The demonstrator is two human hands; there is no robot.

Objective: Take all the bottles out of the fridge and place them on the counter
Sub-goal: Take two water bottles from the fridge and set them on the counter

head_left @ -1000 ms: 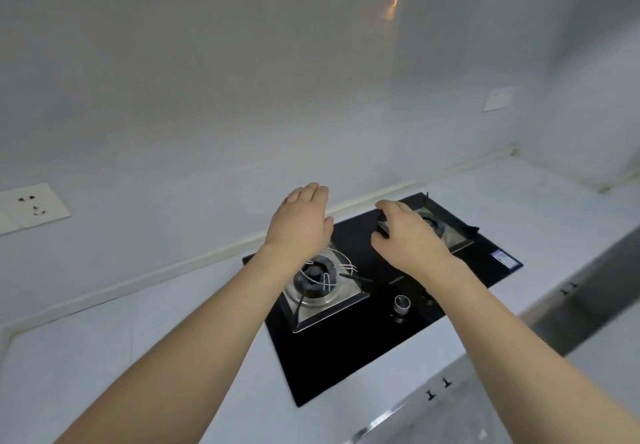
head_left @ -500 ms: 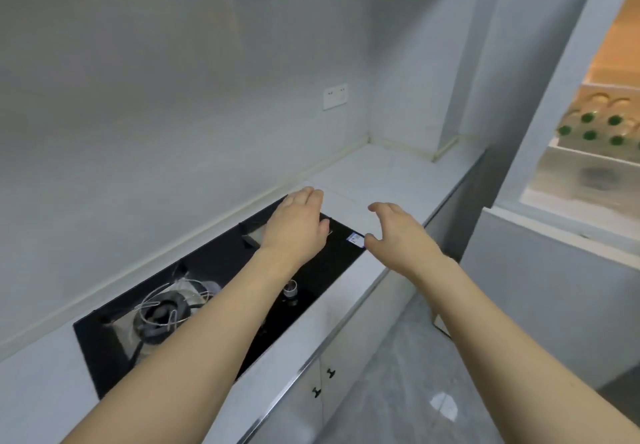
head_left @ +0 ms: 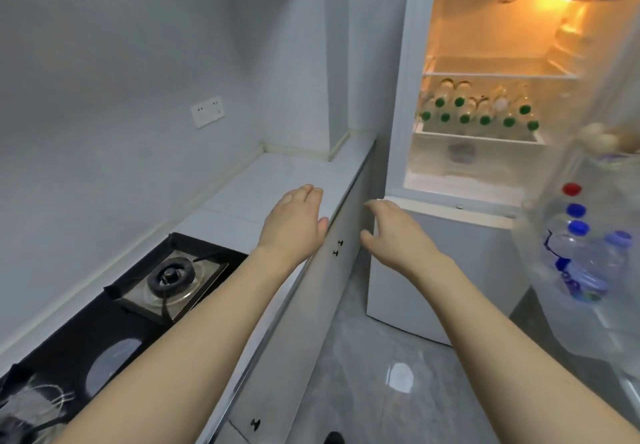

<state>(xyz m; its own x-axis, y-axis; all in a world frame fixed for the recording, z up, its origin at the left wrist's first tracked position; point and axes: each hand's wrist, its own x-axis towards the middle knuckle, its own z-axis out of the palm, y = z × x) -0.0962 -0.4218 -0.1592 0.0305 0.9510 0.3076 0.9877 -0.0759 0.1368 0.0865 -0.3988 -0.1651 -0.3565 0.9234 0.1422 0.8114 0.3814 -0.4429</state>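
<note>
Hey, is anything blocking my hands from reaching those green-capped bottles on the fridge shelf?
Nothing visible. The fridge stands open, and the green-capped bottles sit at the shelf's front edge. Both the left hand and right hand are empty, well short of them.

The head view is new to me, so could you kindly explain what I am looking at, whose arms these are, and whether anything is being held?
There is no machine here: a camera worn on a person's head looks forward and down at their own arms. The left hand and right hand reach forward, open and holding nothing. On the left runs a white counter with a black gas stove. Ahead stands the open fridge; green-capped bottles fill one shelf, and blue-capped bottles stand in the door.
</note>
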